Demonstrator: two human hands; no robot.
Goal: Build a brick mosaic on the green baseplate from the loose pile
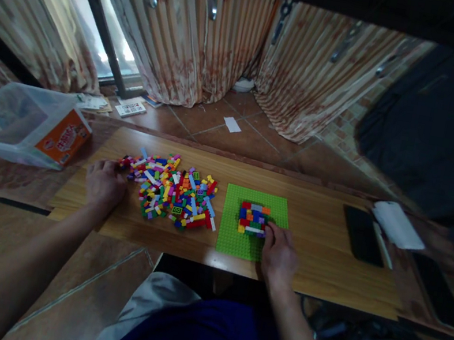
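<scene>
Currently, as I'm watching, the right hand (280,255) is touching the right edge of the brick build (251,225) sitting on the green baseplate (228,242), right of the frame's centre. Farther left, the left hand (104,186) is resting beside the loose bricks (172,192); whether either hand's fingers are gripping anything, I can't tell.

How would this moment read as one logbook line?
left hand: at left edge of brick pile | right hand: at right edge of brick build | build: on green baseplate | baseplate: right of pile
</scene>
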